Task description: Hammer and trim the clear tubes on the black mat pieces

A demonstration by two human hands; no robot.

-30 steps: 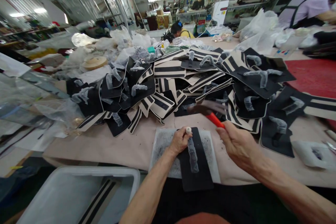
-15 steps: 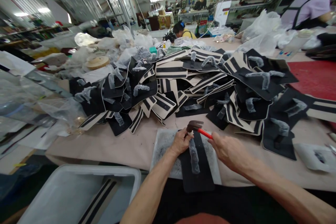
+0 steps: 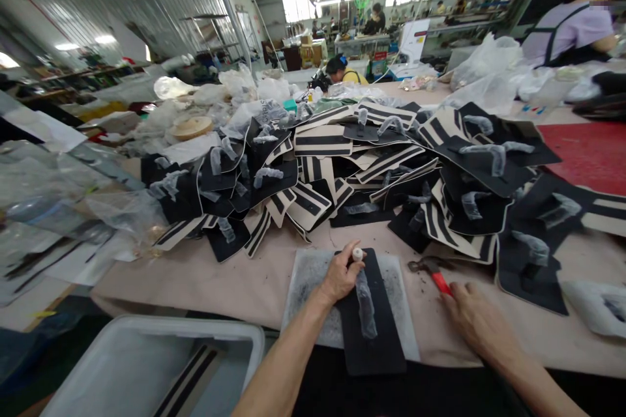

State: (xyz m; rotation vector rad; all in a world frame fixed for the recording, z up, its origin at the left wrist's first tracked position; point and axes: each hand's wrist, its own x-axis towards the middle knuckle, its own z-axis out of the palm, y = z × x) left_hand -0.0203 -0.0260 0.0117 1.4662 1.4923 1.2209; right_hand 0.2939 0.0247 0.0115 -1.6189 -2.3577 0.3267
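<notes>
Hammer (image 3: pixel 441 283) lies on the table (image 3: pixel 220 281), partly under your half-curled right hand (image 3: pixel 476 313); how firm, I cannot tell. Your left hand (image 3: pixel 341 278) pinches the white-topped tool (image 3: pixel 358 253) at the black panel's (image 3: pixel 385 318) far end. Striking work seems in hand; next move calls for steady holding.

Near the middle, a panel (image 3: pixel 379 352) is showing plain black over a pale grey slab (image 3: pixel 307 316) speckled with black, while a tool (image 3: pixel 358 253) is bearing a white top and the hammer (image 3: pixel 440 281) to the right is displaying a red handle. Beyond the beige-pink tabletop (image 3: pixel 195 280), the heap (image 3: pixel 321 141) is mixing solid black with cream-and-black stripes, a far-right sheet (image 3: pixel 587 151) is showing red, and the near-left bin (image 3: pixel 186 324) is looking greyish white.
</notes>
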